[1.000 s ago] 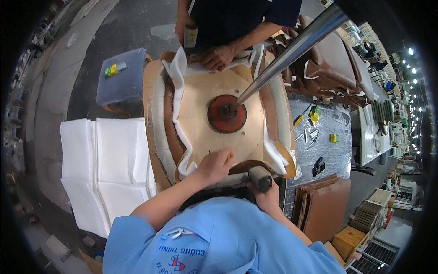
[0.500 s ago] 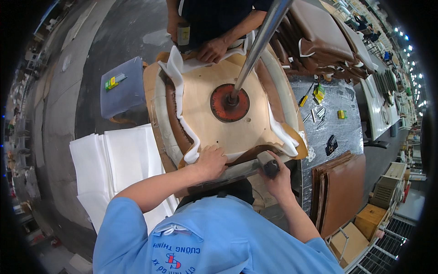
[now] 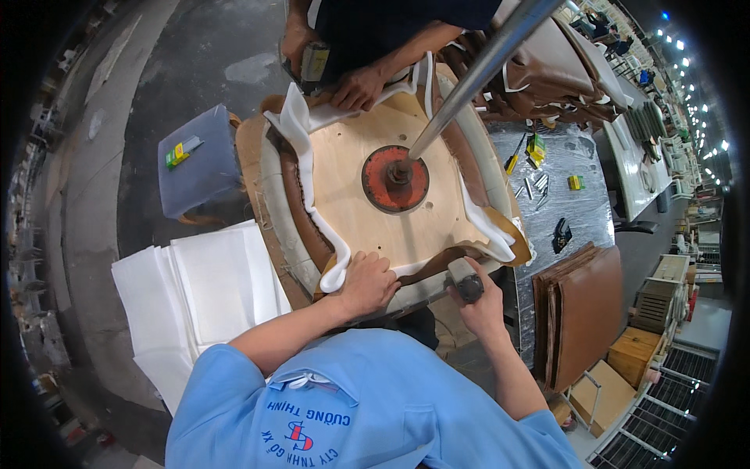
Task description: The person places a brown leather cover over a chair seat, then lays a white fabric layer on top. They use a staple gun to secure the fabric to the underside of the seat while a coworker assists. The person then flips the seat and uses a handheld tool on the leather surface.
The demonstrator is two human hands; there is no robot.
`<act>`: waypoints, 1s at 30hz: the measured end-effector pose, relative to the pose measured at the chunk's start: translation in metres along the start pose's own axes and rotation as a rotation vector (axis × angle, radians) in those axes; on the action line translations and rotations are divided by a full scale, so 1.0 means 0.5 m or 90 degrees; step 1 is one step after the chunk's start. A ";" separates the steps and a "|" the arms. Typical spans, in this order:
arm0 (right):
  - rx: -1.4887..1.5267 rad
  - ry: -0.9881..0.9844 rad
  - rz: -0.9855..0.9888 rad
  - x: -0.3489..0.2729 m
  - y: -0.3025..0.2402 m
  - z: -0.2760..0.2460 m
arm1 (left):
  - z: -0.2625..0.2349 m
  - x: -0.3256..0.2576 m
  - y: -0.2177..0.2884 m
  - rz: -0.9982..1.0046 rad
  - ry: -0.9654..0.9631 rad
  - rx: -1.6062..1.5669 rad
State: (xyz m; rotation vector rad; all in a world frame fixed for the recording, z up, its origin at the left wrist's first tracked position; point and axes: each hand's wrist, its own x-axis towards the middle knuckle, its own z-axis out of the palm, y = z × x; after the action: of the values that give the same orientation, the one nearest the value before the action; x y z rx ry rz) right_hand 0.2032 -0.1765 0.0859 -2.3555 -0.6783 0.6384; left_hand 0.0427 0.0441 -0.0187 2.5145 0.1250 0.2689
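Near the close edge of a round padded frame [image 3: 272, 184], my left hand [image 3: 366, 285] is closed on the brown leather cover [image 3: 441, 264], its fingers curled over the edge. My right hand [image 3: 483, 306] grips a grey and black staple gun [image 3: 466, 280] beside the frame's near right edge. A pale wooden seat board [image 3: 344, 168] lies inside, with white foam [image 3: 308, 168] and leather standing up around it. On the board's middle rests a red disc [image 3: 375, 178] under a slanting metal rod [image 3: 484, 78].
Across the frame, a co-worker's hand [image 3: 361, 87] presses the far edge; their other hand holds a second staple gun [image 3: 315, 62]. White sheets [image 3: 223, 273] lie left. On the right, a plastic-wrapped table [image 3: 582, 160] bears small yellow boxes, tools and a brown panel stack [image 3: 586, 309].
The view has shifted slightly. My right hand has raised the staple gun a little and tilted it at the near right edge; my left hand keeps its grip on the leather.
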 end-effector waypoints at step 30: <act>0.141 -0.257 0.241 0.066 -0.148 0.070 | 0.085 0.011 0.009 -0.182 0.167 -0.119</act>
State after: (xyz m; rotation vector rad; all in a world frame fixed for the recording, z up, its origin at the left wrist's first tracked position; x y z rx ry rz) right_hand 0.1851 -0.0913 0.1009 -2.1783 -0.2995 1.3081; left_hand 0.0573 0.0175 -0.0490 2.2319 0.5337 0.4676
